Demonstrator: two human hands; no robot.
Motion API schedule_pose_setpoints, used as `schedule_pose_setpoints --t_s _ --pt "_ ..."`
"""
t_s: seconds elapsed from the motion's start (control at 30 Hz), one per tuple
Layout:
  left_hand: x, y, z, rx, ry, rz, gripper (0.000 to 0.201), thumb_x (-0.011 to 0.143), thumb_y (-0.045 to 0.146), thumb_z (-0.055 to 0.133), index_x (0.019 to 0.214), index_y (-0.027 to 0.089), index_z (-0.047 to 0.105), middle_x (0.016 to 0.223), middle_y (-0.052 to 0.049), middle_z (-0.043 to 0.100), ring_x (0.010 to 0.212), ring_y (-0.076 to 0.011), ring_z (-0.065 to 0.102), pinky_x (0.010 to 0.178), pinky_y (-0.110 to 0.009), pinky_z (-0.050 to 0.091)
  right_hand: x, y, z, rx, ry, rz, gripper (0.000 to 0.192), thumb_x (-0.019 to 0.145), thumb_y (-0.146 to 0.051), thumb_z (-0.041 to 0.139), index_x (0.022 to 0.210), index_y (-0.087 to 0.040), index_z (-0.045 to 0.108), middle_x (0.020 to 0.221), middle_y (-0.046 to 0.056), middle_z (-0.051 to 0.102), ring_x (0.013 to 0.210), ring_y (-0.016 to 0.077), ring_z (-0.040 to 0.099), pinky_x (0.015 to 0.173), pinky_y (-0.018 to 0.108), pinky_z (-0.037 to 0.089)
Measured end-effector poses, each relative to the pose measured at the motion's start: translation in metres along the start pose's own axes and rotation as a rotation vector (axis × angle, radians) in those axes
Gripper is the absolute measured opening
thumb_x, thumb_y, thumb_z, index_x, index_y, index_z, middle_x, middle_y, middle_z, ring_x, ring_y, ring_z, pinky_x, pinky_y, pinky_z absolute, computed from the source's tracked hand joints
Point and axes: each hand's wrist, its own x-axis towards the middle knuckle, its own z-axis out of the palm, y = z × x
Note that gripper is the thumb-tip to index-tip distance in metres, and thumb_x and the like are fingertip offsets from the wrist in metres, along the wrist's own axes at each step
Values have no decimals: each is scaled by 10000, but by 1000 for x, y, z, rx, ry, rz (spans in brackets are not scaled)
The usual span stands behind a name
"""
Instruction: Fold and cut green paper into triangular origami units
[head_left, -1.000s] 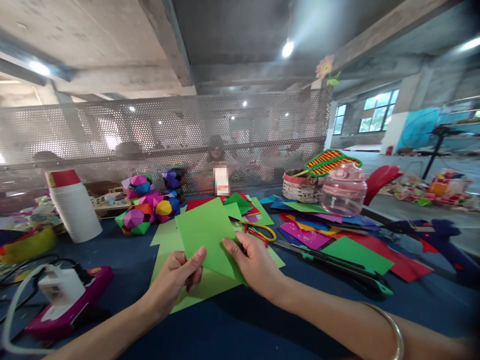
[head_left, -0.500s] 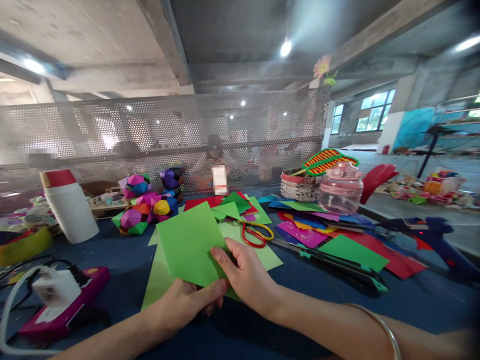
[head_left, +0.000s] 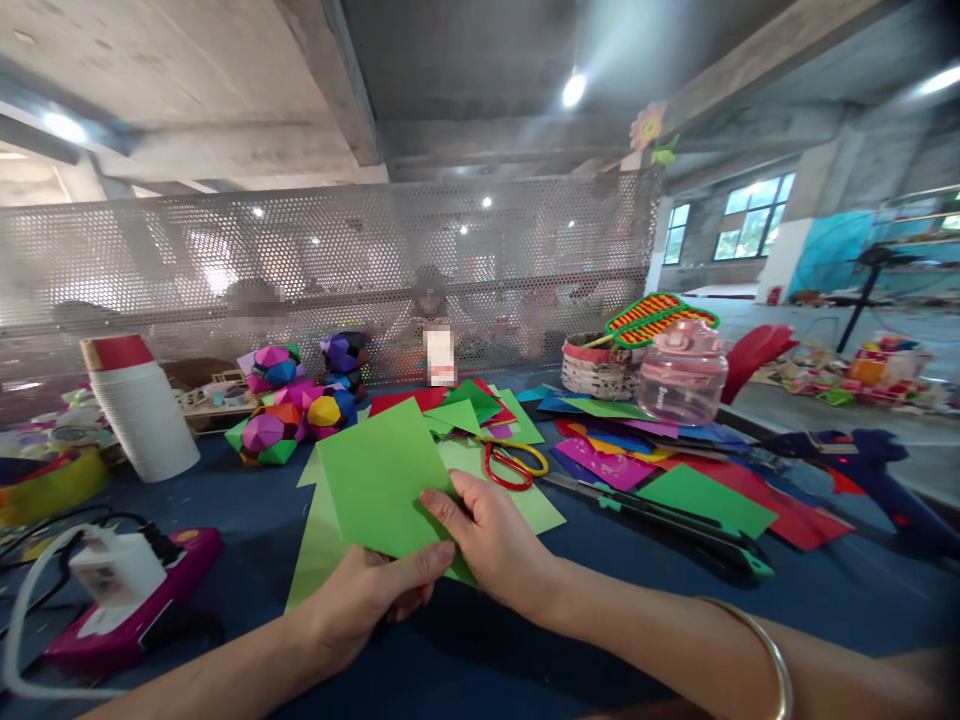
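A square of green paper (head_left: 379, 480) is held up in front of me, tilted, by both hands. My left hand (head_left: 379, 595) pinches its bottom edge, thumb on top and the other fingers curled underneath. My right hand (head_left: 499, 545) grips the right side, thumb on the face; its other fingers are partly hidden behind the sheet. Beneath lies a larger light green sheet (head_left: 311, 565) on the blue table. Just beyond my right hand are scissors (head_left: 517, 462) with red and yellow handles, beside cut green paper pieces (head_left: 457, 412).
A black and teal cutter (head_left: 675, 522) lies right of my hands, by stacked coloured paper (head_left: 709, 500). Further right is a blue glue gun (head_left: 847, 460). A pink bottle (head_left: 682, 375) and woven basket (head_left: 600, 368) stand behind. Leftward are paper balls (head_left: 266, 435), stacked cups (head_left: 142, 410) and a power strip (head_left: 135, 615).
The green paper and both hands stay almost in place, with the view shifted slightly. My left thumb has moved up a little along the paper's lower edge.
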Motion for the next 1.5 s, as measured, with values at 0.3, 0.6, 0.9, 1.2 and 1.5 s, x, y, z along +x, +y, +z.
schedule_pose_setpoints --t_s 0.3,0.6,0.9,1.2,1.5 --pt "1 10 -8 -63 90 -21 621 537 610 864 467 174 427 434 72 355 430 -39 253 425 -212 170 3 5 -10 -35 -8 13 341 951 -460 528 734 -202 473 666 -31 508 628 127 410 575 255 344" --pt "10 9 -27 -123 95 51 512 614 465 872 489 158 483 396 79 347 387 -22 210 417 -222 107 10 8 -18 -162 38 -7 388 940 -460 528 680 -217 373 609 -60 386 599 118 329 545 261 260" --pt "12 9 -34 -157 96 70 494 612 407 869 444 161 475 375 81 329 377 -21 191 415 -223 105 11 7 -19 -178 43 -37 401 943 -457 529 668 -221 358 594 -62 391 578 114 341 532 259 255" --pt "17 8 -49 -193 118 104 584 682 340 823 395 188 338 370 82 279 371 -35 217 411 -233 130 15 13 -25 -207 65 -37 432 934 -468 534 653 -229 309 585 -72 318 570 112 300 524 264 233" --pt "15 14 -41 -166 115 95 556 669 348 798 351 184 372 345 77 255 351 -33 215 394 -227 128 16 7 -24 -186 70 -68 433 935 -452 537 641 -230 310 590 -70 356 571 107 315 525 256 257"
